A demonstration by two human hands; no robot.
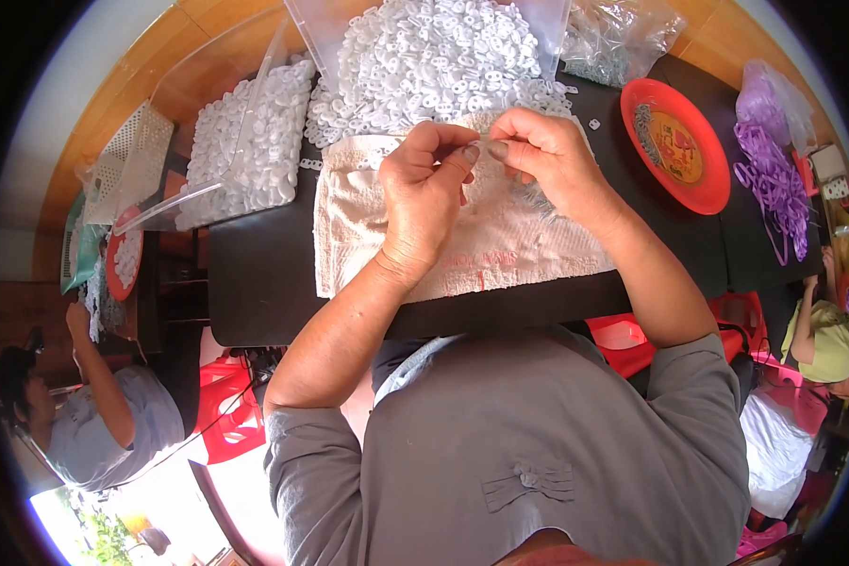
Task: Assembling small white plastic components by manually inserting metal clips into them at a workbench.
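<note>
Both hands meet above a cream towel [406, 259] laid on the dark table. My left hand [423, 184] is closed, thumb pressed to the bent forefinger. Close beside it, my right hand [558, 160] is pinched too, its thumb and fingertips almost touching the left ones. Whatever lies between the fingertips is too small to make out. Under my right hand a little heap of small grey pieces [536, 200] rests on the towel. Just beyond the towel spreads a large pile of small white plastic pieces with holes [434, 57], spilling from a clear tub [307, 28].
At left stands a clear box [241, 151] of white pieces. A red plate [712, 179] with grey bits lies at right, near purple ribbons [774, 179] and a clear bag [623, 38]. One person [113, 415] works at left, another [821, 349] at right.
</note>
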